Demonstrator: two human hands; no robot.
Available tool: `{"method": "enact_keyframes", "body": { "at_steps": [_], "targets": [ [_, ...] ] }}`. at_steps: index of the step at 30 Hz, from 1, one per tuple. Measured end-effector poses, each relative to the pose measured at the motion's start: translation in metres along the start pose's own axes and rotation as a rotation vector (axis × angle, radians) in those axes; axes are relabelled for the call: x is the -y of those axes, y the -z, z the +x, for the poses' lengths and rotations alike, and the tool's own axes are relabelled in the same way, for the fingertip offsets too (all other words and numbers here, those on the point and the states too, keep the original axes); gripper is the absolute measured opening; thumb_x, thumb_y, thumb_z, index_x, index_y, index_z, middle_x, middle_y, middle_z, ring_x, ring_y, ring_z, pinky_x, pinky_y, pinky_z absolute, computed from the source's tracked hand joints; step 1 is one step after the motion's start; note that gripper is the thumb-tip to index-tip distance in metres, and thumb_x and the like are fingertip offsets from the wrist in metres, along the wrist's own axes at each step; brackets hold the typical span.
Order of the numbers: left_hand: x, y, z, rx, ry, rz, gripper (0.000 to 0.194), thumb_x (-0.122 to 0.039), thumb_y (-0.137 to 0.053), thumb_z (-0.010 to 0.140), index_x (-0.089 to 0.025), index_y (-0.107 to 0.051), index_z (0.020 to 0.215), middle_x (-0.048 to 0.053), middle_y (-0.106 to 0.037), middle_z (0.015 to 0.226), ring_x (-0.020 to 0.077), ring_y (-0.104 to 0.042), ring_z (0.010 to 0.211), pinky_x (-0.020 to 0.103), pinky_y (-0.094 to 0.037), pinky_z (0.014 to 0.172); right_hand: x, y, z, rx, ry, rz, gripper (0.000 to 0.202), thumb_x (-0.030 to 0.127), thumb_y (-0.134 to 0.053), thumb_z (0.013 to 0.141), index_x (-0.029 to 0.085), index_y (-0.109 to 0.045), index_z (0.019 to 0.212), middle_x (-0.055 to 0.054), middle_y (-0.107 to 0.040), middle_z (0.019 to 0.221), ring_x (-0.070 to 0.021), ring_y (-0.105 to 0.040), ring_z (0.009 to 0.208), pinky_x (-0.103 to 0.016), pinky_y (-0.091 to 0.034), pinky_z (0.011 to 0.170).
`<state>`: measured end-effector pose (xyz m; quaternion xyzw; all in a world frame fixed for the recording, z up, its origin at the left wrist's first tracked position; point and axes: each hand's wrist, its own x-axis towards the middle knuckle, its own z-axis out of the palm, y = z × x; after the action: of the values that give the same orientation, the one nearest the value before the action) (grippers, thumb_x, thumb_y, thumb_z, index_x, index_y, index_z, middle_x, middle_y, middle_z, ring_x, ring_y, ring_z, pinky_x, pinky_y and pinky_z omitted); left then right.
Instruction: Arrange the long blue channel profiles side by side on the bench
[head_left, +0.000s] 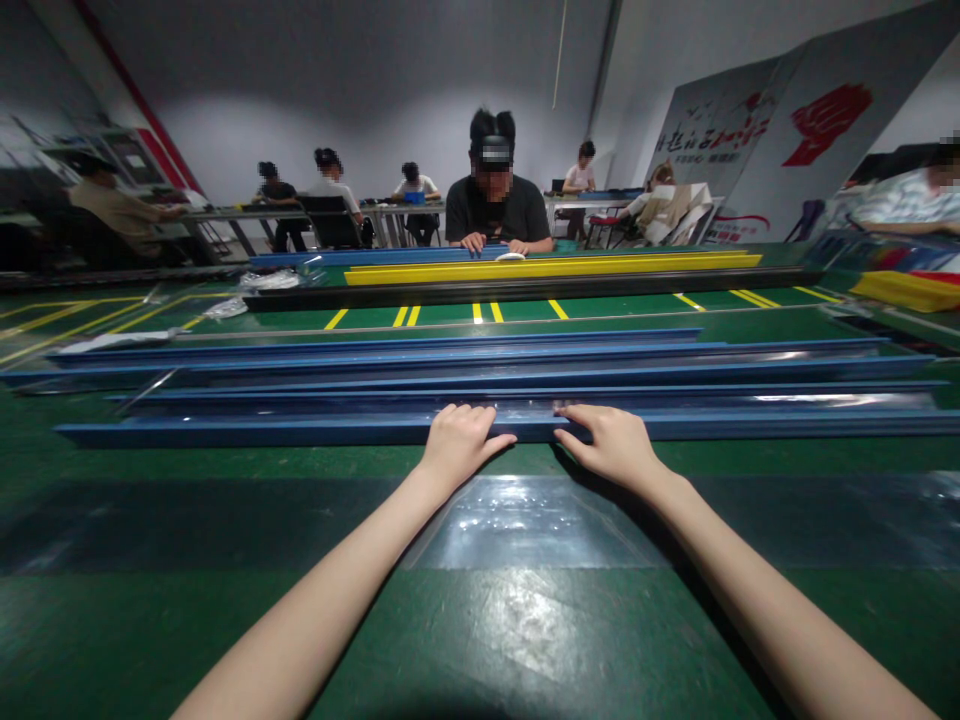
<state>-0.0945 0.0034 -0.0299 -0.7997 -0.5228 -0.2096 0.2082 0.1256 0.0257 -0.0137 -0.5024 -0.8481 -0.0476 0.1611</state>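
The nearest blue channel lies lengthwise across the green tabletop, in front of the other blue channels. The left hand grips its near wall left of the middle, fingers bent over the top edge and thumb along the front face. The right hand pinches the same wall farther right, its fingers reaching over the edge and its thumb in front (a bare span of blue shows between the two hands). Closer to the wearer, a clear film strip lies flat beneath the forearms, shiny at its middle.

Beyond the blue channels, yellow tape marks line the green surface, with a black strip and a yellow strip behind them. Crumpled clear plastic sits by their left ends. A person in a dark T-shirt faces the wearer, both hands at a far blue strip (a small white item lies just beside). A yellow tray is at far right.
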Motion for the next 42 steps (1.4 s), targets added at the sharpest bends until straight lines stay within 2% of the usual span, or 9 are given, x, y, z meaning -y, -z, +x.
{"method": "enact_keyframes", "body": {
  "at_steps": [19, 33, 38, 42],
  "targets": [
    [-0.0035, 0.0038, -0.0013, -0.027, 0.019, 0.069, 0.042, -0.057, -0.046, 0.078, -0.016, -0.056, 0.079, 0.004, -0.060, 0.063, 0.0177, -0.056, 0.063, 0.028, -0.032, 0.061, -0.0008, -0.0008, -0.0012, -0.043, 0.063, 0.007, 0.035, 0.039, -0.044, 0.082, 0.021, -0.062, 0.106, -0.003, -0.063, 0.111, -0.0193, -0.061, 0.095, -0.029, -0.046, 0.076],
    [-0.0036, 0.0032, -0.0006, -0.022, 0.035, 0.062, 0.042, -0.058, -0.047, 0.077, -0.016, -0.055, 0.077, 0.004, -0.061, 0.066, 0.0176, -0.055, 0.066, 0.029, -0.031, 0.063, -0.0035, -0.0035, -0.0001, -0.030, 0.041, 0.025, 0.030, 0.037, -0.045, 0.083, 0.022, -0.062, 0.104, -0.003, -0.063, 0.111, -0.0187, -0.060, 0.096, -0.027, -0.044, 0.077],
    [-0.0030, 0.0035, -0.0015, -0.022, 0.009, 0.053, 0.042, -0.056, -0.044, 0.080, -0.016, -0.056, 0.078, 0.004, -0.061, 0.067, 0.0183, -0.055, 0.067, 0.030, -0.030, 0.063, -0.0034, -0.0053, -0.0012, -0.039, 0.066, 0.036, 0.030, 0.036, -0.043, 0.084, 0.020, -0.060, 0.103, -0.005, -0.065, 0.106, -0.0192, -0.059, 0.095, -0.029, -0.040, 0.078],
    [-0.0024, 0.0035, -0.0018, -0.014, 0.000, 0.038, 0.041, -0.055, -0.043, 0.081, -0.017, -0.057, 0.078, 0.005, -0.062, 0.069, 0.0181, -0.054, 0.068, 0.030, -0.030, 0.064, -0.0035, -0.0080, -0.0028, -0.056, 0.110, -0.004, 0.029, 0.036, -0.040, 0.086, 0.017, -0.058, 0.098, -0.007, -0.066, 0.095, -0.0195, -0.058, 0.086, -0.029, -0.035, 0.072]
  ]
}}
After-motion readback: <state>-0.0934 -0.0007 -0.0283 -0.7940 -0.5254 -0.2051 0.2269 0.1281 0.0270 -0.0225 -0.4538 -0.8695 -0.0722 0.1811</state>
